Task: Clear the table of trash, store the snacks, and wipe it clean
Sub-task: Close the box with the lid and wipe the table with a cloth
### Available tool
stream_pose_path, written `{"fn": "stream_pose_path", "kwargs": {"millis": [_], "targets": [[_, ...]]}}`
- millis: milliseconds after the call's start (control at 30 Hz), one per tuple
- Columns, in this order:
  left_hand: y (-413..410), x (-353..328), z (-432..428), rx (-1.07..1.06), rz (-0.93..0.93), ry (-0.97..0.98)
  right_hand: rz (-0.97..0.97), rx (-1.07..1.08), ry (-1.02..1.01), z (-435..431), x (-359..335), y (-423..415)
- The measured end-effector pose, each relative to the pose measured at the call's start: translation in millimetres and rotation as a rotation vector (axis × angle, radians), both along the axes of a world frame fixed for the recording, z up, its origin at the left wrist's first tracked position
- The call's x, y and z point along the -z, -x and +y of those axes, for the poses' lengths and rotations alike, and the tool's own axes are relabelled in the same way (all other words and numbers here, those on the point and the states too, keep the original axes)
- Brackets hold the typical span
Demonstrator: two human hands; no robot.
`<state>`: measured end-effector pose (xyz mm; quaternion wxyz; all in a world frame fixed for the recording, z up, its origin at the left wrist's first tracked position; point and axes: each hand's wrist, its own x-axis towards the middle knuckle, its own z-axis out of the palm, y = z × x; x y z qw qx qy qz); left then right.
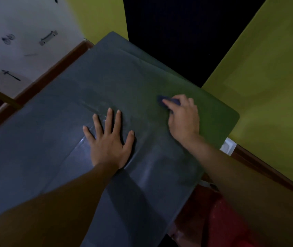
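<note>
At ten o'clock a white wall panel (17, 56) carries several small dark drawings (48, 38), too blurred to read. A brown wooden strip (53, 73) runs diagonally along its lower edge, from nine towards eleven o'clock. A narrow yellow-green wall section (103, 16) stands at eleven o'clock, and a much wider yellow-green wall (267, 77) fills two to three o'clock. Between them, at twelve to one o'clock, lies a black, unlit gap (177, 32). A small white object (228, 146) sits at four o'clock, touching another brown strip (267, 173). Red flooring (227, 220) shows at five o'clock.
</note>
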<state>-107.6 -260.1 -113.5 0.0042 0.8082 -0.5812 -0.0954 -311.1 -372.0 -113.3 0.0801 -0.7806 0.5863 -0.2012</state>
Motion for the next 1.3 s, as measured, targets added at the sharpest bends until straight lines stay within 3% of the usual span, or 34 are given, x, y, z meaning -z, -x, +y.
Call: {"fn": "stream_pose_path", "kwargs": {"millis": [100, 267, 333, 400, 467, 633, 700, 833, 900, 1067, 1133, 1300], "targets": [[-2, 0, 2, -0.019, 0.021, 0.030, -0.054, 0.114, -0.042, 11, -4, -19], [-11, -5, 3, -0.077, 0.110, 0.094, -0.017, -0.328, -0.052, 35, 1, -17], [-21, -8, 3, -0.089, 0.126, 0.128, -0.006, -0.209, -0.034, 21, 2, -14], [-36, -10, 0, -0.108, 0.089, 0.135, -0.049, 0.042, -0.064, 15, 0, -21], [-56, -7, -2, -0.159, 0.046, 0.109, -0.073, 0.089, -0.062, 25, -3, -37], [-77, 4, -1, -0.165, 0.006, 0.062, -0.003, -0.464, -0.035, 36, 4, -46], [-76, 3, -3, -0.169, -0.002, 0.059, 0.024, -0.388, -0.012, 12, 6, -46], [-78, 2, -5, -0.169, -0.006, 0.053, -0.047, 0.097, -0.048, -38, 0, -63], [-78, 2, -5, -0.170, -0.003, 0.049, -0.074, 0.117, -0.059, -37, -2, -78], [-79, 2, -7, -0.160, 0.003, 0.023, -0.034, -0.475, -0.052, -4, 3, -96], [-79, 2, -6, -0.162, 0.003, 0.022, 0.012, -0.545, -0.036, -20, 3, -97], [-80, 0, -6, -0.155, 0.013, 0.014, -0.033, -0.001, -0.071, -75, -2, -119]]}}
